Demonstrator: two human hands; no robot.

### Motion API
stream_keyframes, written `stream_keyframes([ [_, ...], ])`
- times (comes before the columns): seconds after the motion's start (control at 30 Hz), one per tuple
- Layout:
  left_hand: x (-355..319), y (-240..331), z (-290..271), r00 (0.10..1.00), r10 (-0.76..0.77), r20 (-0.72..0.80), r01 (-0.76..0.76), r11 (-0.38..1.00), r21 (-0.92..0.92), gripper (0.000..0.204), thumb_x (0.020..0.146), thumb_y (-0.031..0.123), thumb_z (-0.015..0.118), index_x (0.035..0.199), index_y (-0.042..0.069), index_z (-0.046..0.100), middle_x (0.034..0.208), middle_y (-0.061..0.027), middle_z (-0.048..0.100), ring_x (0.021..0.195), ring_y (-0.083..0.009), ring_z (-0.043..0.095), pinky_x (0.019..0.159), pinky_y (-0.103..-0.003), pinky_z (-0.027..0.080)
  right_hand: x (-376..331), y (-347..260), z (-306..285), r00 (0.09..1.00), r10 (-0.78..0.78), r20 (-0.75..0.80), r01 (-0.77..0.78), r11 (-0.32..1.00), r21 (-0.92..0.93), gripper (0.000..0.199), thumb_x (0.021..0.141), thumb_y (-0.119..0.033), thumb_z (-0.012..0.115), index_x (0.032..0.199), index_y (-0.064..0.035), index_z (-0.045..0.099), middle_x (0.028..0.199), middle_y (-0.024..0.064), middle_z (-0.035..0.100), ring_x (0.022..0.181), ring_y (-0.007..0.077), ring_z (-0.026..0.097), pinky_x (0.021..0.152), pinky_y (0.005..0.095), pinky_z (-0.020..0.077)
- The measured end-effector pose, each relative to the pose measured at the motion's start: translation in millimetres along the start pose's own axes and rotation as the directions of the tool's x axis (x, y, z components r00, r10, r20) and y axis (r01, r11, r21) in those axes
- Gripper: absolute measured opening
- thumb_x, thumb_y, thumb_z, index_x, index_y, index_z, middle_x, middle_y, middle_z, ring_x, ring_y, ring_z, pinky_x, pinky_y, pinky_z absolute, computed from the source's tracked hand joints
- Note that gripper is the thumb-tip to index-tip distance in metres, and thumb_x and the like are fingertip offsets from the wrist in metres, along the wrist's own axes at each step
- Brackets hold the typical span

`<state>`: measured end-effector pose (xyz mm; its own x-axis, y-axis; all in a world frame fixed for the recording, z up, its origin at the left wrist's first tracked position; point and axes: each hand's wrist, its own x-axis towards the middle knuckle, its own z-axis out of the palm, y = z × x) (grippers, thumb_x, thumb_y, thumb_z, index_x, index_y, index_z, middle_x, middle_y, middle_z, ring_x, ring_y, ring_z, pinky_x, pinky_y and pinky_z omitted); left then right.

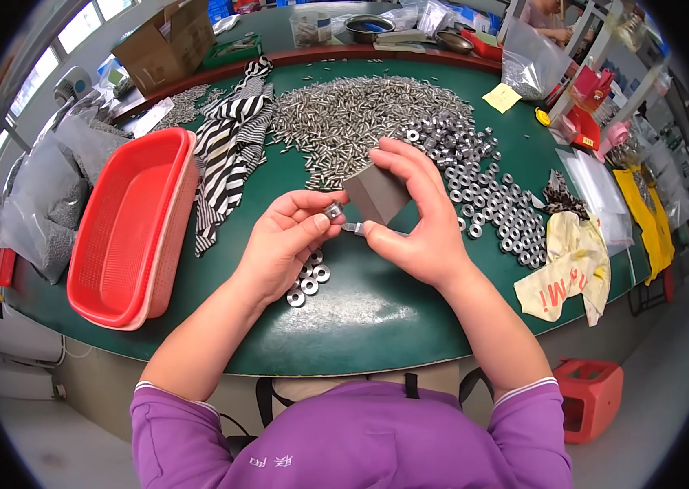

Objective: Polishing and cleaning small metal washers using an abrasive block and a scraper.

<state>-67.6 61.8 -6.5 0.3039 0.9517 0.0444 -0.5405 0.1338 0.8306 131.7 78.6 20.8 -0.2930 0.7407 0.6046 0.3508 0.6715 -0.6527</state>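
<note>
Pinched in the fingertips of my left hand (281,246) is a small shiny metal ring (334,210), its hole turned upward. My right hand (424,232) grips a dark grey rectangular block (378,194) between thumb and fingers. Under that thumb lies a slim tool with a pale, blade-like tip (353,229); the tip points at the ring, and whether they touch I cannot tell. Below my left hand, several loose metal rings (309,285) lie on the green tabletop (361,314). Past my right hand spreads a larger group of similar rings (483,191).
A big heap of small metal pins (361,114) covers the table's far middle. Left of it are a striped cloth (234,151) and red plastic baskets (128,236). On the right lie a cream cloth (568,265) and a yellow cloth (650,228). A red stool (593,399) stands below.
</note>
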Motion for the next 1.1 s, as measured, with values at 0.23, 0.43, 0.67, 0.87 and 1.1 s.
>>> stream_keyframes([
  [0.23, 0.2, -6.7, -11.6, 0.999, 0.031, -0.038, -0.031, 0.999, 0.011, 0.023, 0.085, 0.005, 0.061, 0.107, 0.003, 0.055, 0.108, -0.0082, 0.060, 0.094, -0.0142, 0.060, 0.084, -0.026, 0.050, -2.8, -11.3, 7.4, 0.990, -0.115, 0.086, 0.109, 0.991, 0.076, 0.061, 0.062, -0.011, 0.067, 0.121, -0.0078, 0.050, 0.130, 0.0138, 0.041, 0.121, 0.0311, 0.041, 0.099, 0.0398, 0.0365],
  [0.43, 1.4, -3.6, -1.3, 0.994, 0.091, -0.061, -0.087, 0.994, 0.071, 0.030, 0.084, 0.000, 0.059, 0.113, 0.002, 0.051, 0.105, -0.0089, 0.058, 0.088, -0.0140, 0.060, 0.079, -0.027, 0.050, -1.6, -7.7, 7.6, 0.990, -0.120, 0.081, 0.116, 0.992, 0.050, 0.061, 0.062, -0.010, 0.067, 0.120, -0.0072, 0.050, 0.129, 0.0148, 0.042, 0.121, 0.0317, 0.042, 0.099, 0.0401, 0.0366],
  [0.67, -1.2, 3.4, 4.8, 0.996, 0.093, -0.010, -0.091, 0.992, 0.093, 0.062, 0.084, 0.003, 0.060, 0.135, 0.002, 0.024, 0.112, -0.0128, 0.056, 0.092, -0.0173, 0.060, 0.082, -0.027, 0.050, 0.6, 7.3, 0.4, 0.998, 0.053, -0.032, -0.049, 0.994, 0.099, 0.060, 0.064, -0.011, 0.067, 0.122, -0.0083, 0.049, 0.130, 0.0128, 0.042, 0.122, 0.0277, 0.041, 0.099, 0.0381, 0.0364],
  [0.87, -0.8, 4.0, 8.0, 0.995, 0.092, -0.038, -0.088, 0.991, 0.103, 0.062, 0.085, 0.002, 0.058, 0.136, 0.001, 0.022, 0.112, -0.0131, 0.055, 0.093, -0.0192, 0.061, 0.084, -0.029, 0.051, -0.2, 10.2, -0.4, 0.998, 0.057, -0.012, -0.054, 0.982, 0.181, 0.061, 0.064, -0.010, 0.067, 0.122, -0.0086, 0.049, 0.131, 0.0127, 0.042, 0.123, 0.0275, 0.040, 0.099, 0.0384, 0.0362],
  [1.1, 0.7, 0.4, 2.8, 0.979, 0.201, -0.028, -0.195, 0.970, 0.148, 0.063, 0.084, -0.001, 0.057, 0.136, 0.001, 0.023, 0.109, -0.0144, 0.056, 0.098, -0.0156, 0.058, 0.088, -0.027, 0.047, -2.0, -15.8, 1.5, 0.943, -0.262, 0.207, 0.234, 0.960, 0.152, 0.062, 0.059, -0.008, 0.066, 0.120, -0.0091, 0.052, 0.128, 0.0140, 0.045, 0.124, 0.0344, 0.040, 0.103, 0.0444, 0.0327],
])
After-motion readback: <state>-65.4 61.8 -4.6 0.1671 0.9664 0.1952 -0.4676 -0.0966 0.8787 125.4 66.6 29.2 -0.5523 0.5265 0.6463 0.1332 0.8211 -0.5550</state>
